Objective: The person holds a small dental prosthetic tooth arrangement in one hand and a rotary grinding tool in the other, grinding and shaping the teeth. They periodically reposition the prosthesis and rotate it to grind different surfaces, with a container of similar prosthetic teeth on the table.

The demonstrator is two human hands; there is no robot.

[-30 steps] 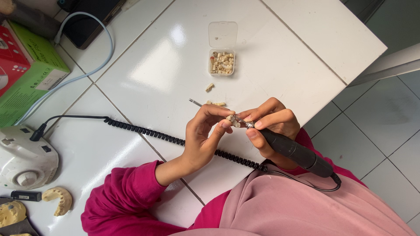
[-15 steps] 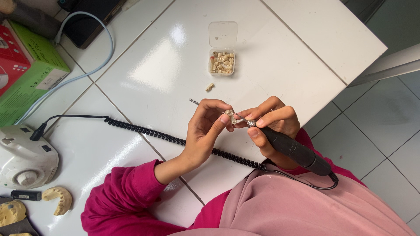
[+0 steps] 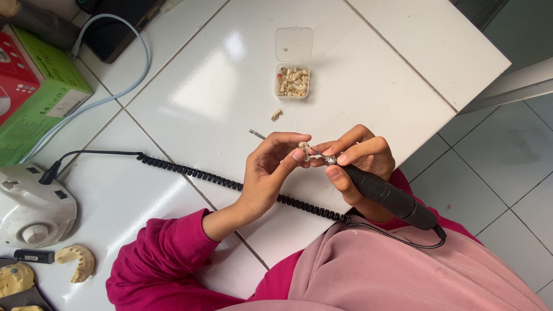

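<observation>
Left hand: pinched a small tooth piece at the fingertips.
Right hand: clamped round the black grinding tool, tip touching the piece.
Risk: tip might skid onto a finger; piece could drop to the surface.
Cord: lay just beneath the wrists, might snag.

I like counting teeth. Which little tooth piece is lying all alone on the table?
The small tooth piece on the white table, just below-left of the open clear box. The others sit heaped in that box.

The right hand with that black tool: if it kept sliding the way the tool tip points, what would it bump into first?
Most likely the small pale piece pinched in the left hand: the right hand aims the black handpiece straight at it.
</observation>
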